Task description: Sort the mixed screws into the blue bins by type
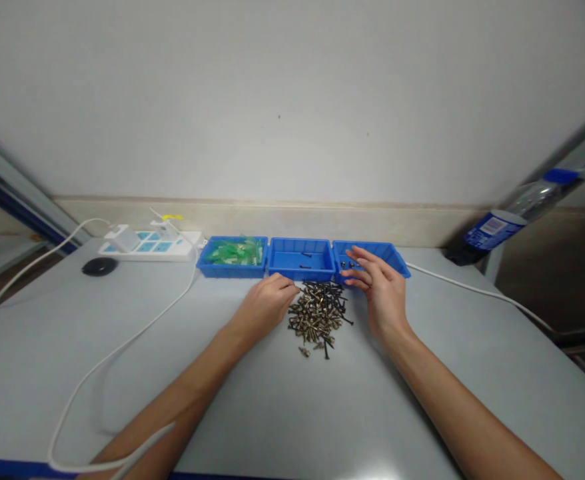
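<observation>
A heap of mixed screws and brass-coloured metal fittings [315,317] lies on the table between my hands. My left hand [270,300] is at the heap's left edge, fingers pinched together; a small dark tip shows at the fingertips, too small to name. My right hand [380,287] is raised over the front of the right blue bin [395,257], its fingers apart and nothing visible in them. A few small metal pieces [346,265] lie in that bin. Two dark screws [305,267] rest in the middle blue bin [285,260].
Green plastic pieces [237,252] fill the left blue bin [210,271]. Further left are a white power strip [175,250] with plugs and a black disc [99,267]. A white cable [122,348] crosses my left forearm. A cola bottle [497,227] leans at the right.
</observation>
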`<action>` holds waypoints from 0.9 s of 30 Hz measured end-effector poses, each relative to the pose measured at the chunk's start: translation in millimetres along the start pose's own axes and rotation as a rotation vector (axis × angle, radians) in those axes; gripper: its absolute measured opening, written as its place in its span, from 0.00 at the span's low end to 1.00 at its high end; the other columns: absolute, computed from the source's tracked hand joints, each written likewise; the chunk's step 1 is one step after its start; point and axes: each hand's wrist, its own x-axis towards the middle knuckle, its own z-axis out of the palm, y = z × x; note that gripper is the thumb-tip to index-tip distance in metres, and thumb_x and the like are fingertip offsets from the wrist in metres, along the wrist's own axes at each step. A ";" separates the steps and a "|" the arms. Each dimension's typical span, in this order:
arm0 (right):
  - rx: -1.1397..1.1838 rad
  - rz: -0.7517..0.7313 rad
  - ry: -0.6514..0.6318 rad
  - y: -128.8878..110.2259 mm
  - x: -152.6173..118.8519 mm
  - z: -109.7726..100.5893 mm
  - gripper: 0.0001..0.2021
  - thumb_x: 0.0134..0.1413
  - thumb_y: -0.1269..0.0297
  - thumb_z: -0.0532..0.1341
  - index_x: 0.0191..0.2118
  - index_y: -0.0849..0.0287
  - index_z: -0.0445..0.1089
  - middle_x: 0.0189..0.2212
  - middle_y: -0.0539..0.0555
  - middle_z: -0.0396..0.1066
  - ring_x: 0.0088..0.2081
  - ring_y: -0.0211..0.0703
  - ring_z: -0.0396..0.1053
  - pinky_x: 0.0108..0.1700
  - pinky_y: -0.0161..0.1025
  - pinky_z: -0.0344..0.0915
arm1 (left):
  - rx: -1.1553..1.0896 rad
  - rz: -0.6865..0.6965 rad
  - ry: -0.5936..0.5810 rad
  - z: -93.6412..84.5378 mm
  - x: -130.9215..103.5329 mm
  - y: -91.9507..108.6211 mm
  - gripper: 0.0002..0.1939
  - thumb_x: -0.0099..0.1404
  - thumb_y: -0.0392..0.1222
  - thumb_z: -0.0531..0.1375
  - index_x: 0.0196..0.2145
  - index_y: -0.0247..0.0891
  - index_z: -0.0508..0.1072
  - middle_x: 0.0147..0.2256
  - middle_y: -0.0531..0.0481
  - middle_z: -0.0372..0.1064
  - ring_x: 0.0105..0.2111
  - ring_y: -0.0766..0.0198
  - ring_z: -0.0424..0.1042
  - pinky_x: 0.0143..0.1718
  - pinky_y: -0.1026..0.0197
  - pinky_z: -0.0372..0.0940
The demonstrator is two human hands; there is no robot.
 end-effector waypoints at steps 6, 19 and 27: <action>-0.055 -0.031 -0.059 -0.6 -3.4 1.9 0.14 0.49 0.59 0.66 0.42 0.59 0.78 0.45 0.60 0.79 0.28 0.40 0.76 0.30 0.39 0.70 | 0.016 0.025 0.006 1.7 0.0 0.0 0.11 0.71 0.31 0.56 0.46 0.35 0.77 0.43 0.42 0.76 0.44 0.55 0.73 0.47 0.53 0.70; -0.103 -0.061 -0.133 2.3 -2.5 0.7 0.13 0.52 0.58 0.65 0.41 0.59 0.78 0.41 0.59 0.79 0.26 0.39 0.73 0.30 0.39 0.68 | 0.112 -0.122 0.018 0.9 -1.2 2.0 0.09 0.74 0.33 0.52 0.38 0.34 0.72 0.36 0.44 0.71 0.39 0.55 0.70 0.42 0.55 0.68; -0.295 -0.144 -0.438 2.3 -6.9 1.0 0.13 0.53 0.56 0.66 0.38 0.59 0.79 0.28 0.54 0.78 0.26 0.41 0.72 0.31 0.40 0.69 | -0.512 -0.252 0.271 -6.2 10.7 21.0 0.02 0.66 0.36 0.62 0.38 0.37 0.72 0.33 0.51 0.76 0.33 0.64 0.76 0.40 0.62 0.72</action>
